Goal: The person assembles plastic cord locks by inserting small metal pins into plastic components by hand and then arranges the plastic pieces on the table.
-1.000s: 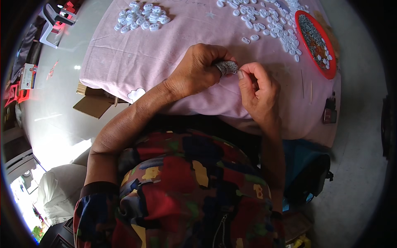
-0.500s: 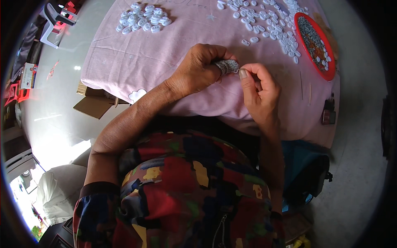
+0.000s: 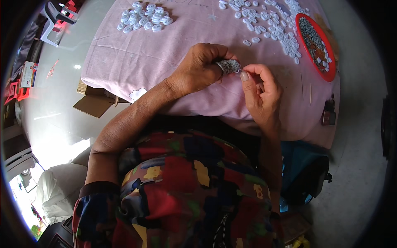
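— What have we got in our hands right now?

— Our left hand point(image 3: 197, 68) is curled shut around a small grey-silver bundle point(image 3: 228, 65), which pokes out past the fingertips. Our right hand point(image 3: 259, 89) meets it from the other side, thumb and forefinger pinched together on the bundle's end, the other fingers loosely folded.

— And where does that sit?

— Just above the near part of the table point(image 3: 136, 62), which is covered in a pink cloth; we cannot tell whether the bundle touches the cloth.

— What else lies around us?

— A heap of small white pieces point(image 3: 144, 18) at the far left, a wider scatter of white pieces point(image 3: 269, 25) at the far right, and a red tray point(image 3: 311, 53) beside that scatter. A cardboard box point(image 3: 95, 103) lies on the floor to our left.
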A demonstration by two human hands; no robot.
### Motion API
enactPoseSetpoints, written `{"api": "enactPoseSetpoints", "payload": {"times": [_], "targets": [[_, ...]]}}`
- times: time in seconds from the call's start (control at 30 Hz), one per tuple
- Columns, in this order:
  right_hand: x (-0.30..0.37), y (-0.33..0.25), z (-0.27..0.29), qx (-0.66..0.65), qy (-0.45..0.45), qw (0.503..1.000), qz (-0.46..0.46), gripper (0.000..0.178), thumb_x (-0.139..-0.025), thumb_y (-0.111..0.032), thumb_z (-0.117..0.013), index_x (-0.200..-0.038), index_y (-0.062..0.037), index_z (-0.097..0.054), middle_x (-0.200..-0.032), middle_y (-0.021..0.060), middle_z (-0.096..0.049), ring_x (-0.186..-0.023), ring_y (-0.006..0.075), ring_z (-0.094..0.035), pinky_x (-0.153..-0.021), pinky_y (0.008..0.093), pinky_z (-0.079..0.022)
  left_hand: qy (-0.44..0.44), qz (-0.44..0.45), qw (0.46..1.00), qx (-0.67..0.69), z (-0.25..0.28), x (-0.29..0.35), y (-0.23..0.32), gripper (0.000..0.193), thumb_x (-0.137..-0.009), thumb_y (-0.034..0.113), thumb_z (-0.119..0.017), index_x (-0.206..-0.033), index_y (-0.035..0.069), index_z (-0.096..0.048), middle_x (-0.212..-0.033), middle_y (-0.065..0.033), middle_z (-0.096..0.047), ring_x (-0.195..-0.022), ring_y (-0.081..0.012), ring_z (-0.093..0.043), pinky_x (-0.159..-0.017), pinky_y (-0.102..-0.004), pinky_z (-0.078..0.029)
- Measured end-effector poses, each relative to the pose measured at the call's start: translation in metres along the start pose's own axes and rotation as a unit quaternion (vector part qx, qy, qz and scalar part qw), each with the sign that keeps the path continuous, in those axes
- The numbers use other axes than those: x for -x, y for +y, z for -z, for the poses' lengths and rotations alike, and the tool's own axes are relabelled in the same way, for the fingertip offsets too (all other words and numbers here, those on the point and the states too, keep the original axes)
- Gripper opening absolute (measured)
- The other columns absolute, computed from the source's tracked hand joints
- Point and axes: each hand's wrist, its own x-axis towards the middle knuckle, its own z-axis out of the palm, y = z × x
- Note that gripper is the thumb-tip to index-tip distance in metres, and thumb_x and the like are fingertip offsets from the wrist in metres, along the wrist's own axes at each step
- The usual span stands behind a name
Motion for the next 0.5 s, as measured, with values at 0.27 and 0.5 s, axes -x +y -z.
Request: {"api": "enactPoseSetpoints", "payload": {"times": [0.27, 0.5], "targets": [[-0.0021, 0.0027, 0.0001, 0.031, 0.006, 0.999, 0.033, 0.005, -0.09, -0.006, -0.064, -0.091, -0.0016, -0.062, -0.071, -0.0015, -0.056, -0.058, 0.0028, -0.044, -0.05, 0.0192, -0.035, 0.003, 0.007, 1.0, -0.022, -0.0041, -0.0004, 0.0008, 0.021, -0.08, -0.009, -0.06, -0.099, -0.003, -0.068, -0.081, -0.0046, -0.067, -0.072, -0.0062, -0.06, -0.062, -0.0213, -0.048], [-0.0044, -0.0001, -0.0024, 0.051, 0.0, 0.997, 0.052, 0.003, -0.09, -0.004, -0.063, -0.09, -0.0016, -0.062, -0.071, -0.0011, -0.055, -0.058, 0.0034, -0.044, -0.051, 0.0198, -0.036, 0.025, -0.007, 0.999, -0.038, -0.0073, 0.0022, 0.0008, 0.011, -0.093, 0.006, -0.062, -0.1, -0.001, -0.067, -0.079, 0.0003, -0.064, -0.065, -0.0033, -0.052, -0.057, -0.0195, -0.043]]}}
